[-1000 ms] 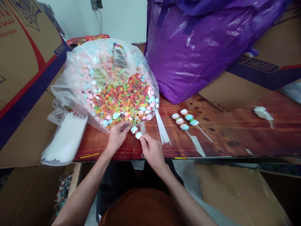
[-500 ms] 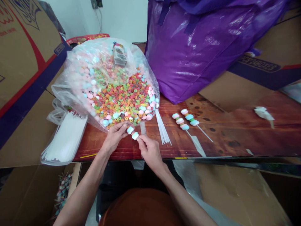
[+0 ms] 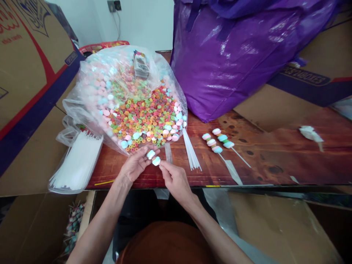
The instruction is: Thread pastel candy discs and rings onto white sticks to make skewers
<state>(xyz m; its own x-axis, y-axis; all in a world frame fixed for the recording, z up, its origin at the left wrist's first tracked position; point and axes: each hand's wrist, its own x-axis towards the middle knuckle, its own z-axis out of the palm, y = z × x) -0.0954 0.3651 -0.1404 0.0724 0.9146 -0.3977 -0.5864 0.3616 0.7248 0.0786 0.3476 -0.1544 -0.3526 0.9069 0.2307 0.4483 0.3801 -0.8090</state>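
Note:
My right hand (image 3: 177,183) pinches the lower end of a candy skewer (image 3: 156,161), just below its marshmallows. Two blue-and-white marshmallows show on the skewer, with an orange gummy ring between them. Beside and partly behind the upper marshmallow is my left hand (image 3: 136,163), palm turned up and fingers loosely extended; whether they touch the candy is hard to make out. Just beyond both hands lies a clear plastic bag (image 3: 74,95) spread with gummy rings (image 3: 145,113) and pink, blue and white marshmallows (image 3: 174,137). Two filled skewers (image 3: 213,143) rest to the right.
Several loose white sticks (image 3: 191,152) lie between the bag and the filled skewers. A packet of white sticks (image 3: 75,161) is at the left. Behind stands a large purple bag (image 3: 220,66), with cardboard boxes (image 3: 24,73) on both sides. Crumpled tissue (image 3: 310,133) lies far right.
My left fingers have loosened from the skewer's upper end and opened beneath it. The skewer has shifted slightly left and down, still in my right hand.

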